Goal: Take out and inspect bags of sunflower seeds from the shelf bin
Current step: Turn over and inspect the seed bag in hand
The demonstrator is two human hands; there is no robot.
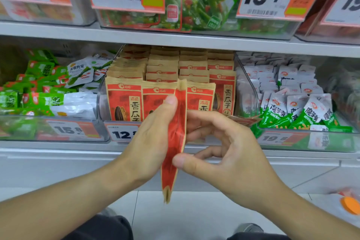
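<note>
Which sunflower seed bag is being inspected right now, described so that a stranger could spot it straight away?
Find the clear bin of red and brown seed bags in the middle of the lower shelf. Just in front of it, the left hand and right hand hold one sunflower seed bag between them. Unlike the bags standing face-on in the bin, it is outside the bin and turned edge-on to the camera.

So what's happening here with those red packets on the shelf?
A person stands at a shop shelf checking a bag of sunflower seeds. Both hands hold it edge-on in front of the clear bin: the left hand grips its upper part, and the right hand pinches it lower down. The bin behind is packed with more red and tan bags in rows.
</note>
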